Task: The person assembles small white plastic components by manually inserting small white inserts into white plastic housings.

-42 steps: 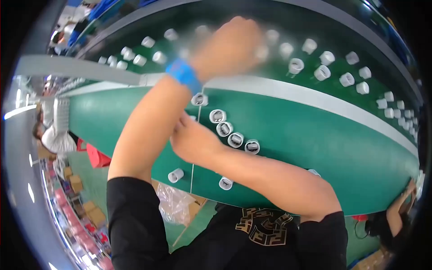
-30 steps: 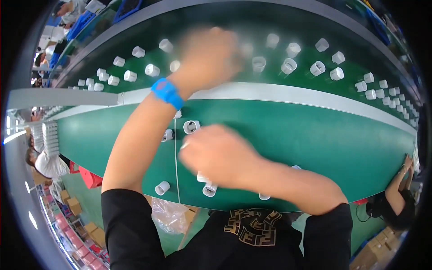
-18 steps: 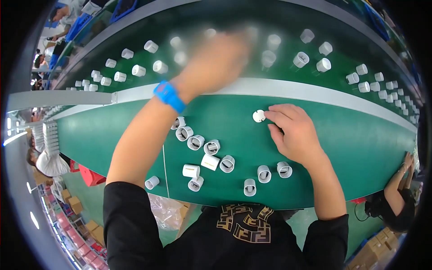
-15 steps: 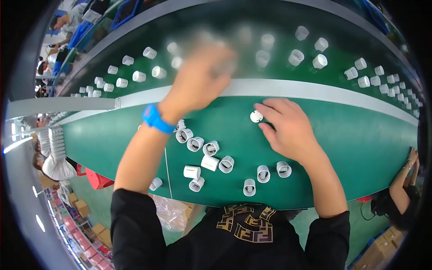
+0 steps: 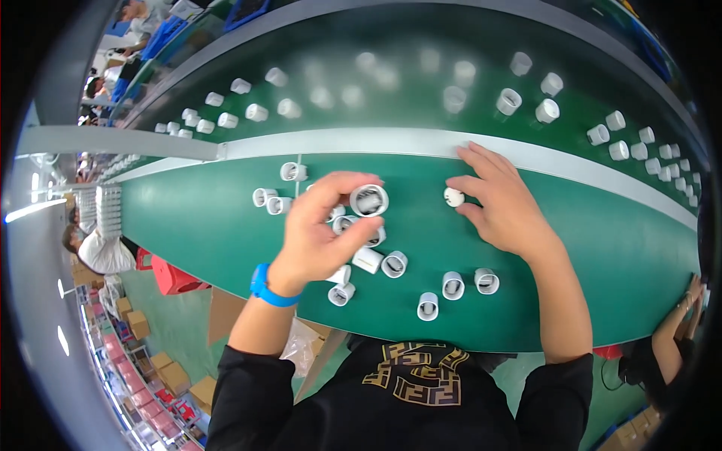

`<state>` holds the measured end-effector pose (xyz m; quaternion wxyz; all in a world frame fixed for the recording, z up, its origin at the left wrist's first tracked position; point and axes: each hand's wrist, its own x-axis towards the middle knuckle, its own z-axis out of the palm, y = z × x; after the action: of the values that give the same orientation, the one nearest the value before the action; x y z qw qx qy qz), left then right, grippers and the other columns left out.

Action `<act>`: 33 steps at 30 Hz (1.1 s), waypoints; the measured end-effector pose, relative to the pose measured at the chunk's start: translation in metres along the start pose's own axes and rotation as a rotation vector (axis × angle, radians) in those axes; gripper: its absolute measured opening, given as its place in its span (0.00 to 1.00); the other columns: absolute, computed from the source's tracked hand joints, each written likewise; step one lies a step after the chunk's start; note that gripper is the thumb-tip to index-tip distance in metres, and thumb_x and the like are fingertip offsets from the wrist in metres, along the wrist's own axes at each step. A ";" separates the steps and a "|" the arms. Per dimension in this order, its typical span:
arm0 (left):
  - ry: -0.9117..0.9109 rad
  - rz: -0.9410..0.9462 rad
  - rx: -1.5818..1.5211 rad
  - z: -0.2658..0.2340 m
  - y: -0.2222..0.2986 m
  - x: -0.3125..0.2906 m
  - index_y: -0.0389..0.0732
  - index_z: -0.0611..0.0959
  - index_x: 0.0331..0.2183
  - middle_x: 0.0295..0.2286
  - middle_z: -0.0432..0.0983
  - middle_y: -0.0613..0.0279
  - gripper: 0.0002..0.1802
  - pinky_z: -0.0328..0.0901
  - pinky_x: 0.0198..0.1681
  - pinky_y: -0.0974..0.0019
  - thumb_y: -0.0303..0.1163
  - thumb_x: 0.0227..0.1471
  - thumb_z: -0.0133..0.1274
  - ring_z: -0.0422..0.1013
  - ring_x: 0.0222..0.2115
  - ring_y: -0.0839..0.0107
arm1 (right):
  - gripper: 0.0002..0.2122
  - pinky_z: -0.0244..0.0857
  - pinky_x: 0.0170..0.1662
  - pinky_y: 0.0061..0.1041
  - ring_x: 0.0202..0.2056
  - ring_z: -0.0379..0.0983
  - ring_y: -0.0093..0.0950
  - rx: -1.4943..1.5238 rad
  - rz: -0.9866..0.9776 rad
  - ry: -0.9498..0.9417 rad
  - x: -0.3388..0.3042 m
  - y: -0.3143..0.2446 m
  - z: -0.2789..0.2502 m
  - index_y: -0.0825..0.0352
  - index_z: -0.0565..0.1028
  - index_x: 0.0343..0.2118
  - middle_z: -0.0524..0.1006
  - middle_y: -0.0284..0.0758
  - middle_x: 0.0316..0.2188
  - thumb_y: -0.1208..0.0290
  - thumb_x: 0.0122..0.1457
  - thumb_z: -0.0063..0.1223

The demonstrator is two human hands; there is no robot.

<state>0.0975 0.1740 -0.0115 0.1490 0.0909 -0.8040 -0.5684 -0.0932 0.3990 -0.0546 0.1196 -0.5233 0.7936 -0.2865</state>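
Observation:
Between the thumb and fingers of my left hand (image 5: 320, 225) is a white cylindrical housing (image 5: 369, 201), held above the green work surface with its open end and some inner parts showing. My right hand (image 5: 500, 195) pinches a small round white disc-shaped piece (image 5: 453, 197) between thumb and fingers. Below the left hand lie several similar white housings, such as one on its side (image 5: 367, 260) and one with its opening showing (image 5: 394, 264). Three more housings, among them one at the right (image 5: 486, 281), stand near the front edge. Part of the cluster is hidden behind my left hand.
A pale metal rail (image 5: 361, 141) separates my side from a dark green belt (image 5: 421, 41) carrying many white housings. A grey bar (image 5: 120, 141) reaches in from the left. Another person's hands (image 5: 692, 301) rest at the far right edge. A red stool (image 5: 174, 275) stands left.
My left hand has come back from over the belt toward me and now holds a white housing. My right hand has shifted slightly right, now pinching the small round piece.

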 end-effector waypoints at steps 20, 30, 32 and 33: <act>0.066 0.263 0.222 0.071 0.002 0.003 0.40 0.80 0.43 0.40 0.78 0.55 0.28 0.73 0.41 0.60 0.16 0.35 0.67 0.75 0.40 0.57 | 0.16 0.77 0.42 0.32 0.40 0.82 0.38 0.330 0.001 0.312 -0.022 -0.074 -0.026 0.67 0.82 0.40 0.84 0.39 0.40 0.75 0.47 0.74; 0.031 0.291 0.306 0.081 0.008 0.003 0.41 0.81 0.42 0.39 0.79 0.55 0.25 0.73 0.40 0.61 0.20 0.37 0.70 0.77 0.39 0.59 | 0.10 0.76 0.39 0.28 0.37 0.82 0.34 0.498 0.102 0.251 -0.034 -0.070 -0.036 0.68 0.82 0.39 0.84 0.39 0.36 0.77 0.53 0.68; 0.040 0.278 0.304 0.085 0.009 0.003 0.41 0.82 0.40 0.38 0.80 0.56 0.22 0.72 0.41 0.62 0.23 0.39 0.71 0.77 0.39 0.60 | 0.06 0.75 0.37 0.26 0.34 0.82 0.30 0.538 0.184 0.224 -0.034 -0.069 -0.035 0.69 0.81 0.36 0.83 0.38 0.33 0.79 0.55 0.65; 0.034 0.280 0.305 0.087 0.009 0.004 0.41 0.82 0.40 0.38 0.80 0.56 0.22 0.72 0.41 0.62 0.23 0.39 0.72 0.77 0.38 0.60 | 0.06 0.75 0.37 0.26 0.34 0.82 0.30 0.539 0.185 0.225 -0.034 -0.068 -0.036 0.69 0.81 0.36 0.83 0.38 0.33 0.79 0.55 0.65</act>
<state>0.0640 0.2524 -0.0293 0.2246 0.0091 -0.8829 -0.4122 -0.0448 0.4215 0.0097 0.1910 -0.3632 0.7415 -0.5308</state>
